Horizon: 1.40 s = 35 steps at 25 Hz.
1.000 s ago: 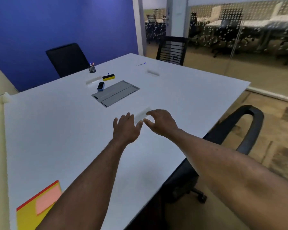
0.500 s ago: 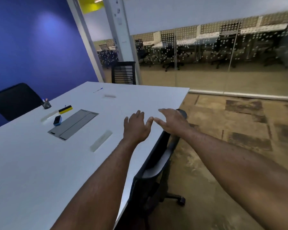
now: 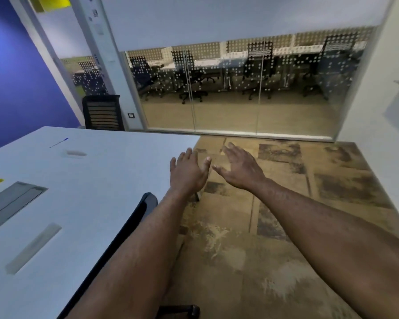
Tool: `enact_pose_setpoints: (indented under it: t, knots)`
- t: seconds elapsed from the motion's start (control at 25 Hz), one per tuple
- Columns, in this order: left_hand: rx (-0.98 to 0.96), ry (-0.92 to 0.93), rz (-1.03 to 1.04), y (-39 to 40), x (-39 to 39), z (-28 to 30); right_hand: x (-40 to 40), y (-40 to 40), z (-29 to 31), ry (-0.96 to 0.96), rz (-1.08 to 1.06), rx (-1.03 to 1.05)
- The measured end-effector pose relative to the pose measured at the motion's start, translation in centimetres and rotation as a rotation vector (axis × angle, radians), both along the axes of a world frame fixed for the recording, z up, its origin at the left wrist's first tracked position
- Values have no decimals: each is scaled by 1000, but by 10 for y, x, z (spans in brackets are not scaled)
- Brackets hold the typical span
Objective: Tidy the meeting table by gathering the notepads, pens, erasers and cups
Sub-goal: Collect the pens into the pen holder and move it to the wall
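Two bare arms reach past the corner of the white desk [image 3: 97, 180], where a chair [image 3: 134, 217] is tucked in, left hand [image 3: 188, 173] and right hand [image 3: 242, 171] empty with fingers [image 3: 230, 149] spread. The gathering looks paused between pickups: a pale strip [image 3: 34, 247] lies at the near left, a second [image 3: 76, 153] and a blue pen [image 3: 59, 142] well beyond. Next likely means a reach back left for them.
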<state>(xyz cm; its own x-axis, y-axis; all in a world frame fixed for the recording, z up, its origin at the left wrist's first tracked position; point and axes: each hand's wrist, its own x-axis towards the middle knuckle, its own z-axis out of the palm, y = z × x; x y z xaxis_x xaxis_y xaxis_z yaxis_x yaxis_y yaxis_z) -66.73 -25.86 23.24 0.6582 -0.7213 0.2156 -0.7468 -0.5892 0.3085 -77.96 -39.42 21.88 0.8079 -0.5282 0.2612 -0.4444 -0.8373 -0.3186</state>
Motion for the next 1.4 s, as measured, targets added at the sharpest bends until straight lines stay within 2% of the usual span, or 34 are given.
enact_pose_setpoints:
  t: [0.32, 0.48, 0.52, 0.68, 1.0, 1.12, 1.28, 1.32, 1.4]
  knots:
    - [19, -32, -27, -123, 40, -20, 32, -116, -23, -40, -46, 39]
    - [9, 15, -63, -232, 112, -40, 95, -213, -36, -24, -72, 41]
    - [29, 15, -52, -229, 121, -44, 101, -212, -38, -12, -59, 52]
    - [38, 57, -69, -337, 215, -54, 186, -313, -46, 50, -61, 82]
    - [112, 39, -101, -475, 328, -53, 310, -453, -56, 65, -62, 66]
    - [131, 43, -56, -521, 376, -68, 363, -506, -67, 43, -28, 54]
    - [116, 69, 68, -622, 482, -92, 485, -621, -89, 55, 97, 92]
    - [134, 84, 86, -624, 489, -91, 488, -624, -91, 46, 104, 79]
    - [154, 126, 140, -667, 542, -87, 548, -680, -89, 62, 167, 125]
